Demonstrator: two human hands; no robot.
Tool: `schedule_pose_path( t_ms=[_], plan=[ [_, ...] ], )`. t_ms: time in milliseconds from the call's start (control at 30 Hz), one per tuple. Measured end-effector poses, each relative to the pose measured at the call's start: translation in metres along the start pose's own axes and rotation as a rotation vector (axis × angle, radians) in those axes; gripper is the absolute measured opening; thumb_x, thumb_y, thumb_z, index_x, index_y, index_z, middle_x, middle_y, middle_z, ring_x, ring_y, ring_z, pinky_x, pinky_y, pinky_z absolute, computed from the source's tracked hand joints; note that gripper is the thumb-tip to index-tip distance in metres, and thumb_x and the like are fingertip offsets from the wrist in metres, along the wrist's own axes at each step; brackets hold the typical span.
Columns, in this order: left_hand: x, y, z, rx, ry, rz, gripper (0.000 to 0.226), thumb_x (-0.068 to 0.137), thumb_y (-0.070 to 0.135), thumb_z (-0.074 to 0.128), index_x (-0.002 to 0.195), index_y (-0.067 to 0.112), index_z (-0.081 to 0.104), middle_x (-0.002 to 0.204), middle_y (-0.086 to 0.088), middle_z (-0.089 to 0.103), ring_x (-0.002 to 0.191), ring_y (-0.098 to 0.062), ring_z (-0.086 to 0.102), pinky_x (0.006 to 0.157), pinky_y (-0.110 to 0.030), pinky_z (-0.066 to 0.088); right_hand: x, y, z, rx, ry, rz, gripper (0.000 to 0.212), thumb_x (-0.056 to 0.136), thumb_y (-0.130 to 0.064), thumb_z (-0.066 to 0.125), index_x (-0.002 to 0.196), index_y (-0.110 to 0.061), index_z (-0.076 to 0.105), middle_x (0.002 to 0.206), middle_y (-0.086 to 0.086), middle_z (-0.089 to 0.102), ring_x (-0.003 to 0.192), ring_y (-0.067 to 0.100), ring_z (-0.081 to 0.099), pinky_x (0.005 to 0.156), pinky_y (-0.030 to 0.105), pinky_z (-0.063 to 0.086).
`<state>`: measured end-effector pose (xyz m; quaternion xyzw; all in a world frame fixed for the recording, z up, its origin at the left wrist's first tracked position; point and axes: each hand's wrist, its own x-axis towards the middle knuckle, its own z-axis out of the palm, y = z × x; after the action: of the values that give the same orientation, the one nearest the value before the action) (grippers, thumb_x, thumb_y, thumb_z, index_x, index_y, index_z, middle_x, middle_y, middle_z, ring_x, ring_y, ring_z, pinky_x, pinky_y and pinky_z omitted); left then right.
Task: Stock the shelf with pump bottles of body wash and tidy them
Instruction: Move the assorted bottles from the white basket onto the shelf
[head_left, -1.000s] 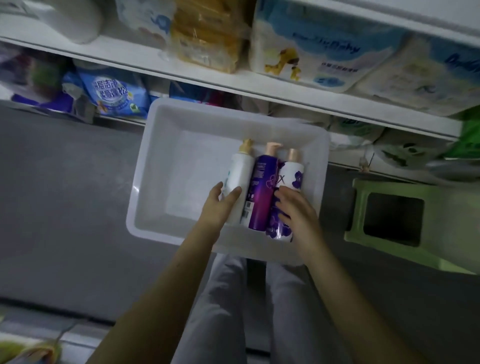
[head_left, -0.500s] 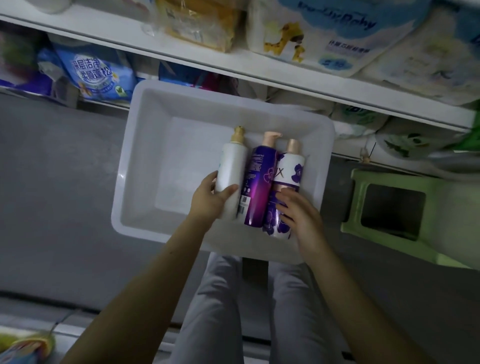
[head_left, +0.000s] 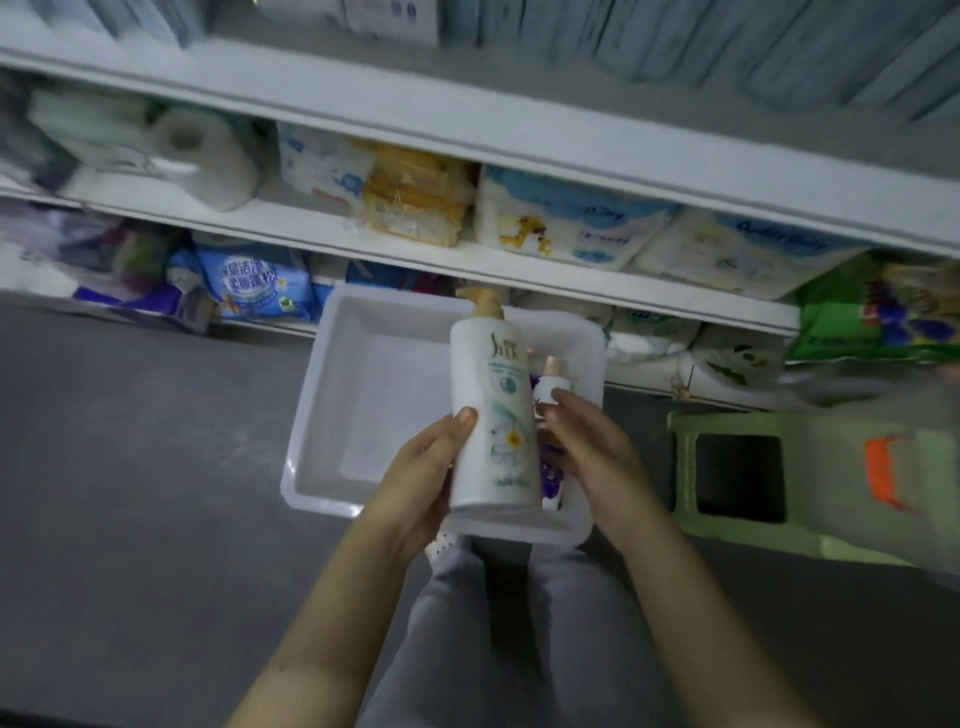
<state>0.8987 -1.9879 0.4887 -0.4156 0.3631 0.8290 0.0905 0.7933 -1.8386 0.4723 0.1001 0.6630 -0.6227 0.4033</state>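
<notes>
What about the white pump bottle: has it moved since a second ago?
Yes. The left hand has lifted the white bottle off the tub floor; its pump now overlaps the tub's far rim, toward the shelf.

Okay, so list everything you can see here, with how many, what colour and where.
pump bottle: one, white with gold pump, held above the tub
flowered bottle: one, white and purple, low in the tub
tub: one, white, on the floor
stool: one, green, right of tub
shelves: several, white, behind tub, stocked with packs
paper roll: one, white, middle shelf, left
blue bag: one, bottom shelf, left
left hand: grips the pump bottle
right hand: grips the flowered bottle
</notes>
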Motion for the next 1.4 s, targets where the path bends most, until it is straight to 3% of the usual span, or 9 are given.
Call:
schedule_pose_path(
  t_ms=[133,233,333,467,600,733,1033,1267,1400],
  plan=[
    [-0.051,0.021,0.039,0.029,-0.165,0.108,0.05,0.089,0.036,0.057,0.127,0.004,0.059,0.119,-0.02,0.068,0.11,-0.035,0.065,0.091,-0.046,0.054,-0.06,-0.051,-0.006,0.005,-0.028,-0.18,0.042,0.075,-0.033,0.071,0.116,-0.023,0.068,0.113,-0.002,0.073,0.105,0.015,0.069,0.084,0.03,0.054],
    [-0.085,0.046,0.073,0.107,-0.263,0.194,0.048,0.085,0.033,0.058,0.122,0.003,0.061,0.114,-0.018,0.07,0.105,-0.032,0.068,0.086,-0.041,0.058,-0.101,-0.082,-0.021,0.091,-0.079,-0.271,0.025,0.081,-0.016,0.066,0.105,-0.017,0.07,0.102,0.0,0.076,0.095,0.014,0.071,0.074,0.024,0.056],
    [-0.115,0.075,0.11,0.177,-0.312,0.271,0.05,0.079,0.031,0.062,0.12,0.002,0.061,0.107,-0.016,0.073,0.096,-0.027,0.072,0.073,-0.035,0.06,-0.134,-0.116,-0.039,0.138,-0.136,-0.342,0.034,0.072,-0.021,0.077,0.104,-0.013,0.072,0.101,0.005,0.075,0.091,0.016,0.071,0.072,0.026,0.056],
    [-0.141,0.102,0.167,0.327,-0.384,0.396,0.05,0.085,0.036,0.065,0.122,0.004,0.06,0.11,-0.014,0.072,0.101,-0.027,0.07,0.08,-0.035,0.058,-0.157,-0.169,-0.066,0.172,-0.107,-0.455,0.038,0.067,-0.02,0.082,0.103,-0.011,0.072,0.097,0.009,0.075,0.087,0.021,0.069,0.07,0.028,0.056],
    [-0.155,0.111,0.23,0.414,-0.407,0.487,0.043,0.086,0.041,0.059,0.119,0.014,0.062,0.106,-0.009,0.074,0.099,-0.024,0.071,0.086,-0.039,0.056,-0.177,-0.21,-0.101,0.24,-0.073,-0.575,0.064,0.052,-0.028,0.092,0.107,-0.004,0.07,0.103,0.015,0.073,0.088,0.021,0.071,0.071,0.027,0.057],
    [-0.155,0.1,0.294,0.419,-0.435,0.575,0.055,0.076,0.039,0.066,0.125,0.015,0.059,0.11,-0.01,0.073,0.101,-0.026,0.07,0.086,-0.039,0.056,-0.193,-0.24,-0.151,0.281,-0.084,-0.672,0.044,0.066,-0.013,0.074,0.108,-0.006,0.065,0.098,0.007,0.075,0.086,0.018,0.072,0.068,0.026,0.057],
    [-0.149,0.053,0.432,0.345,-0.419,0.75,0.047,0.078,0.029,0.075,0.122,0.015,0.064,0.113,-0.01,0.072,0.1,-0.025,0.071,0.076,-0.032,0.057,-0.22,-0.295,-0.29,0.191,-0.169,-0.752,0.072,0.059,-0.023,0.079,0.126,-0.013,0.054,0.105,0.005,0.075,0.1,0.021,0.071,0.08,0.03,0.059],
    [-0.142,0.037,0.484,0.326,-0.349,0.801,0.063,0.073,0.026,0.079,0.129,0.015,0.052,0.118,-0.011,0.069,0.103,-0.026,0.07,0.089,-0.044,0.055,-0.225,-0.321,-0.348,0.043,-0.234,-0.765,0.071,0.065,-0.024,0.078,0.131,-0.017,0.054,0.119,0.003,0.071,0.111,0.023,0.067,0.09,0.042,0.056],
    [-0.138,0.037,0.496,0.358,-0.367,0.838,0.057,0.078,0.026,0.075,0.129,0.016,0.052,0.117,-0.008,0.07,0.105,-0.025,0.069,0.086,-0.038,0.056,-0.22,-0.328,-0.357,0.034,-0.202,-0.839,0.063,0.068,-0.022,0.076,0.128,-0.016,0.058,0.117,0.001,0.072,0.112,0.019,0.067,0.087,0.034,0.057]
  ],
)
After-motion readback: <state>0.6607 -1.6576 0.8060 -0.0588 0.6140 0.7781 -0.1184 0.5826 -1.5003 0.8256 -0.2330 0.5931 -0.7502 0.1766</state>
